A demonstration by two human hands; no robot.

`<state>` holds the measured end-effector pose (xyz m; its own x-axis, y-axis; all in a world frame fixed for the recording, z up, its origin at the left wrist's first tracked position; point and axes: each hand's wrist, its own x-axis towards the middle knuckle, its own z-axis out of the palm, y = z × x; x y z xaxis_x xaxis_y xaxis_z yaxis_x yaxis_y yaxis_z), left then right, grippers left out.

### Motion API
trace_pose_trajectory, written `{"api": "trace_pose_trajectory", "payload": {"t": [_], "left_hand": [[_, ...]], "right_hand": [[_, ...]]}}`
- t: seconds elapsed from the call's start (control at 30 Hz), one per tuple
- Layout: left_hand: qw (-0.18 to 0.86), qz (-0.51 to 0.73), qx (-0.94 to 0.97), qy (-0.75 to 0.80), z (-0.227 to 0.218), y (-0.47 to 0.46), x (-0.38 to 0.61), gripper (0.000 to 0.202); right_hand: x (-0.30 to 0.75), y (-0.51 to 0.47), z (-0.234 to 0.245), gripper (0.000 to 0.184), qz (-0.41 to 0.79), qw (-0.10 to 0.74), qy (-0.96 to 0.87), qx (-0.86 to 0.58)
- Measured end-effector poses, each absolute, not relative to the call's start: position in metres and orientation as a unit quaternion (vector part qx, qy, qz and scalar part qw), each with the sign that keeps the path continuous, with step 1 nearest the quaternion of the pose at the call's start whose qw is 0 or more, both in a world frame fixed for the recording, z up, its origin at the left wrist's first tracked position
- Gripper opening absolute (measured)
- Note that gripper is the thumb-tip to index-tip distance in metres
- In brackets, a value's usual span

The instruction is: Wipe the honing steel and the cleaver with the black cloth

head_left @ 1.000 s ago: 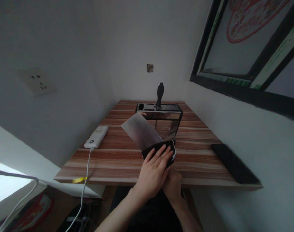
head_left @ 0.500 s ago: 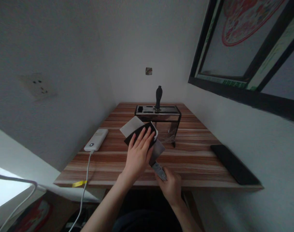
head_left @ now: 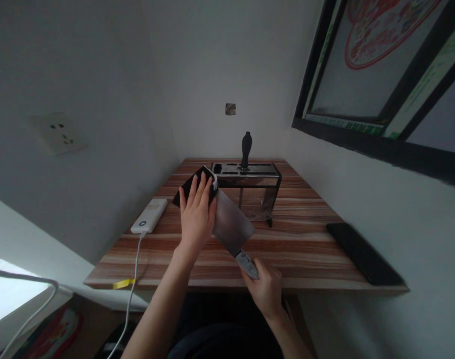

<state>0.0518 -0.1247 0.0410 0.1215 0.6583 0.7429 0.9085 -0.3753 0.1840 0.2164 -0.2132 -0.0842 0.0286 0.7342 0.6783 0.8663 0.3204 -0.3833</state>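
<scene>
A cleaver [head_left: 230, 219] is held up at a slant above the table, its broad grey blade towards the far left. My right hand [head_left: 266, 286] is closed round its grey patterned handle near the table's front edge. Over the blade's far end lies a black sheet [head_left: 185, 192] with a white edge; I cannot tell whether it is cloth or paper. My left hand [head_left: 197, 214] presses it against the blade with long, slightly spread fingers, its thumb hidden. Behind the blade stands a knife block [head_left: 274, 172] with clear sides, and one black-handled tool [head_left: 246, 149] upright in its top.
A white power bank [head_left: 149, 216] with a white cable [head_left: 136, 269] lies at the left edge of the wood-grain table [head_left: 305, 259]. A black phone-like slab [head_left: 365, 252] lies on the right. Yellow tape [head_left: 123, 283] is at the front edge. Walls enclose the table.
My left hand has slid the black sheet up and left along the blade, towards its far end. More of the blade near the handle shows. My right hand has hardly moved.
</scene>
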Motion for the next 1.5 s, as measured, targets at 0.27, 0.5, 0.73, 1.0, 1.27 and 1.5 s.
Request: {"api": "trace_pose_trajectory", "payload": {"t": [0.27, 0.5, 0.73, 1.0, 1.27, 1.5], "left_hand": [[0.133, -0.367, -0.778, -0.493, 0.009, -0.153, 0.076, 0.046], [0.092, -0.334, -0.817, -0.461, -0.013, -0.181, 0.092, 0.048], [0.045, -0.300, -0.860, -0.409, -0.022, -0.202, 0.101, 0.048], [0.015, -0.290, -0.872, -0.393, -0.023, -0.206, 0.102, 0.047], [0.011, -0.289, -0.874, -0.391, -0.024, -0.206, 0.101, 0.047], [0.041, -0.299, -0.845, -0.441, -0.020, -0.195, 0.093, 0.050]], "right_hand": [[0.216, -0.213, -0.083, 0.025, -0.069, 0.430, -0.689, -0.579], [0.216, -0.213, -0.083, 0.018, -0.052, 0.424, -0.692, -0.582], [0.217, -0.213, -0.084, 0.021, -0.035, 0.459, -0.687, -0.562], [0.218, -0.212, -0.088, 0.030, -0.055, 0.453, -0.685, -0.567], [0.218, -0.212, -0.086, 0.026, -0.043, 0.462, -0.686, -0.561], [0.216, -0.212, -0.085, 0.021, -0.062, 0.433, -0.695, -0.570]]}}
